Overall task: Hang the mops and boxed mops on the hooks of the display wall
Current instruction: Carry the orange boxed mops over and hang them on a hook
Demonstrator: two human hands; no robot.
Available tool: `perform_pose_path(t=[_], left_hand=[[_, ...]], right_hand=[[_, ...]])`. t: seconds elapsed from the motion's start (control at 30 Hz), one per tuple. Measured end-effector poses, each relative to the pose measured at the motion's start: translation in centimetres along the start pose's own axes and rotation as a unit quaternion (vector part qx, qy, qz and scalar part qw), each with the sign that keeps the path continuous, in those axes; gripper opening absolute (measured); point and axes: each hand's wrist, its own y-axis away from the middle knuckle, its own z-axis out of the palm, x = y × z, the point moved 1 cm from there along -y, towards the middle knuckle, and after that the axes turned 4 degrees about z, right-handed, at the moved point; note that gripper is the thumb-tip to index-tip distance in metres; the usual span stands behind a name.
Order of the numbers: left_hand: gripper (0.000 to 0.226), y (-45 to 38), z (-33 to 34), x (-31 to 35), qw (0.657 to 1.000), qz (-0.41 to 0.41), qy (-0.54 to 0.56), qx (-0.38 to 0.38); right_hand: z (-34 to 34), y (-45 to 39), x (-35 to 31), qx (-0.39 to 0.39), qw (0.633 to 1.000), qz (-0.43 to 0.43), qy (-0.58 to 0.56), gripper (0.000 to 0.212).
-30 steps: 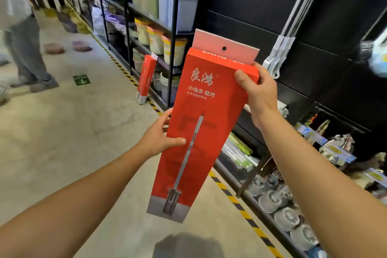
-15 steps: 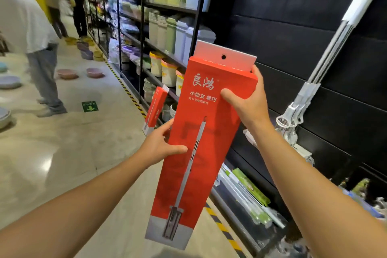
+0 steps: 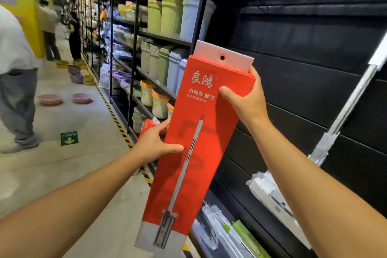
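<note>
Red boxed mop (image 3: 194,146), white hang tab uppermost, tilting before black display wall (image 3: 314,73); being gripped mid-edge by left hand (image 3: 155,146), pinched near top by right hand (image 3: 245,100).

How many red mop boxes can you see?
2: one big red box held by both hands, another peeking out behind the left hand. More may be hidden.

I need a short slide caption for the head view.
Both hands, left hand and right hand, hold a red boxed mop before the black display wall.
</note>
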Motion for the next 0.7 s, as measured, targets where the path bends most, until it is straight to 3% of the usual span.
perform_pose_path(t=[0.23,0.43,0.7], left_hand=[[0.085,-12.2,-4.3,-4.2,0.999,0.04,0.008,-0.005],[0.097,-23.3,-8.9,-7.1,0.996,0.081,0.02,-0.041],[0.087,-36.5,-12.5,-8.6,0.989,0.115,0.062,-0.069]], right_hand=[[5.7,-10.1,1.0,0.04,0.998,-0.034,0.033,0.106],[10.5,-18.0,1.2,0.087,0.994,-0.047,0.056,0.099],[14.3,-27.9,0.7,0.139,0.984,-0.078,0.078,0.098]])
